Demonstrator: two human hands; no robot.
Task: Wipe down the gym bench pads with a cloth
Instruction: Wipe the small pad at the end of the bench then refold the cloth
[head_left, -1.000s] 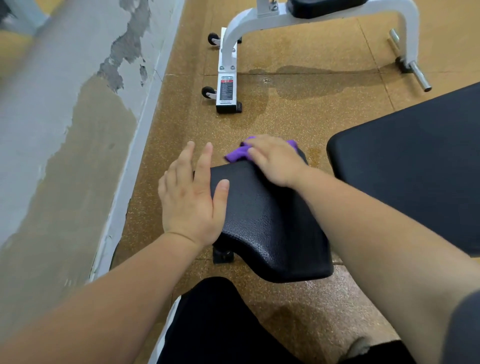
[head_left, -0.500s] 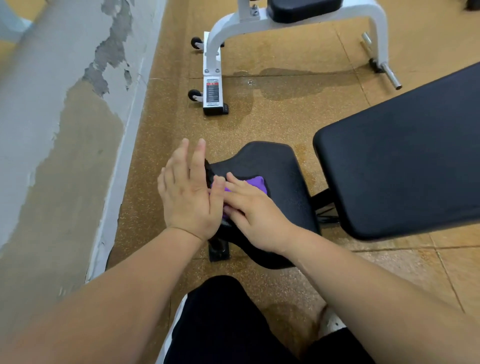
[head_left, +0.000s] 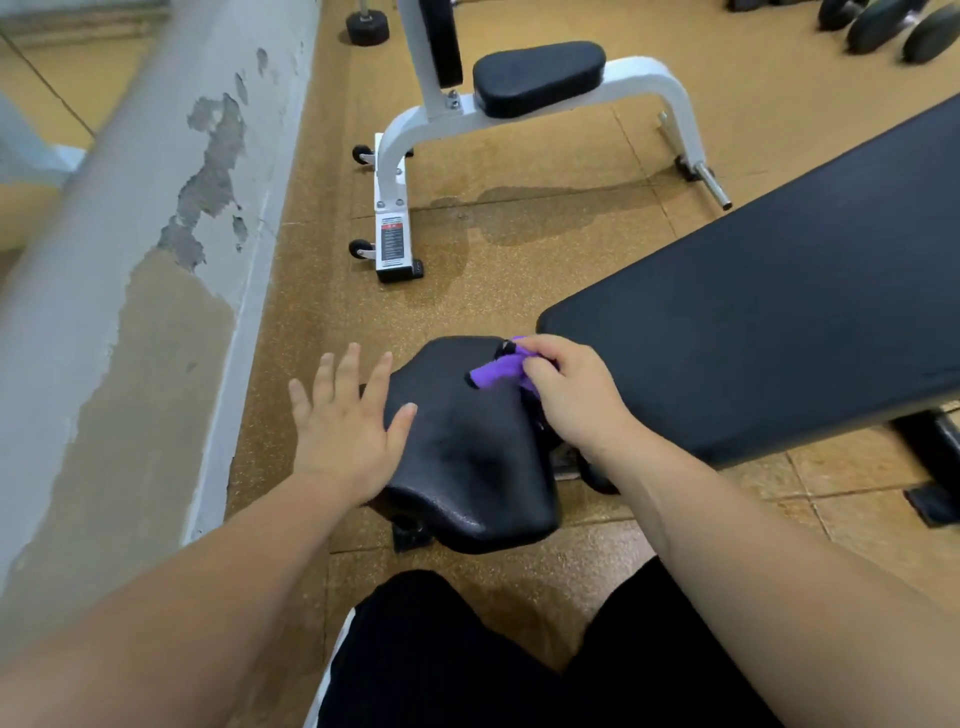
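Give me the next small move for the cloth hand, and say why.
Probably drag the purple cloth back toward the body across the seat pad: the right hand pinches it at the pad's far edge, while the left hand lies flat on its left side.

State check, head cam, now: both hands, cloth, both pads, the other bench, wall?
seat pad: both hands on it, cloth at its far end
left hand: open, flat on the seat pad's left edge
right hand: grips the purple cloth
purple cloth: bunched, against the seat pad
back pad: no cloth on it
white bench: standing on the floor, unused
wall paint: peeling
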